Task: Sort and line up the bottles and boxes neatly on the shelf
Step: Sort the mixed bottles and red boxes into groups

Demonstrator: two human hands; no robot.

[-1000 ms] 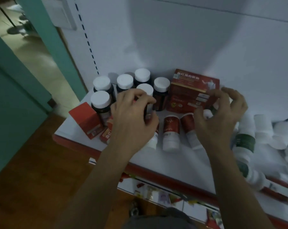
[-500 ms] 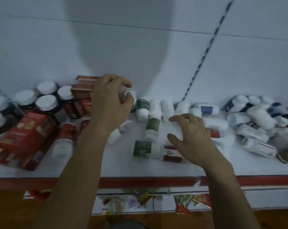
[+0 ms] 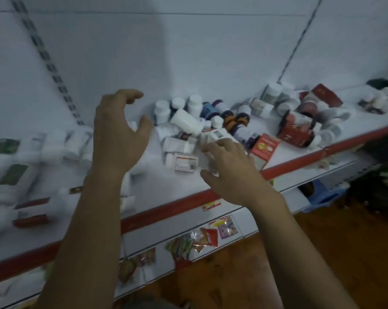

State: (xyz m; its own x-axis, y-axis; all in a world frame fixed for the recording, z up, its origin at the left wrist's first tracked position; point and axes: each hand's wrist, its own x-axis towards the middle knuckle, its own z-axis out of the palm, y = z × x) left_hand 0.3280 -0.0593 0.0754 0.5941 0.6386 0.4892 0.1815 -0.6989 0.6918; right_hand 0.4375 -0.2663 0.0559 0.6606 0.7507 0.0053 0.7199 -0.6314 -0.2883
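**On the shelf's middle stretch, both hands open over a loose heap**

On the white shelf with a red front edge [image 3: 166,210], small bottles and boxes lie jumbled, mostly tipped over. A large white plastic bottle [image 3: 186,122] lies on its side atop the pile, a small white labelled box [image 3: 185,161] lies flat in front of it, and a red and white carton [image 3: 264,148] leans near the shelf edge.

These look light, rigid and smooth. The round bottles will probably roll or knock over their neighbours if nudged, so each is best pinched across the body just under the cap. The boxes are best taken by their two broad faces.

The left hand [image 3: 119,139] hovers above the shelf with its fingers [image 3: 130,94] spread and gently curved, holding nothing. The right hand [image 3: 231,172] reaches low into the heap, its fingers [image 3: 213,148] nearly straight over the small white containers. Blur hides whether they touch any.
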